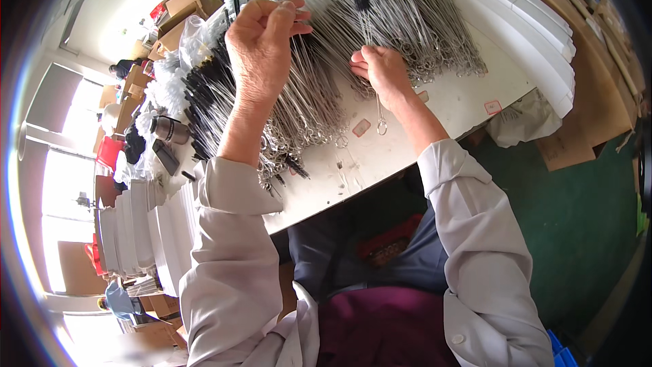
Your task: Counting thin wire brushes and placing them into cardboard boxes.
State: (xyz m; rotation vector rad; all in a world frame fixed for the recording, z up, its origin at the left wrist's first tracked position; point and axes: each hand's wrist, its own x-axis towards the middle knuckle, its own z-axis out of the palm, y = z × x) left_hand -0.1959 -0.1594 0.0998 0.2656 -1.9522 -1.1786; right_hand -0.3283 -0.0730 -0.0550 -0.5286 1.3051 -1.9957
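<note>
The surface (468, 98) is pale and smooth, its near edge running at a slant, rising toward the right. A wide heap of wire brushes (435, 34) with looped ends and whitish bristles covers its far middle. To the left lies a second heap, black-bristled brushes (207, 95), their wire stems and loops massed toward the near edge. Small red-edged labels lie flat: one label (361, 128) between the heaps, another (493, 107) near the right corner. Long white sheets or trays (523, 34), which cannot be told, line the right side.
</note>
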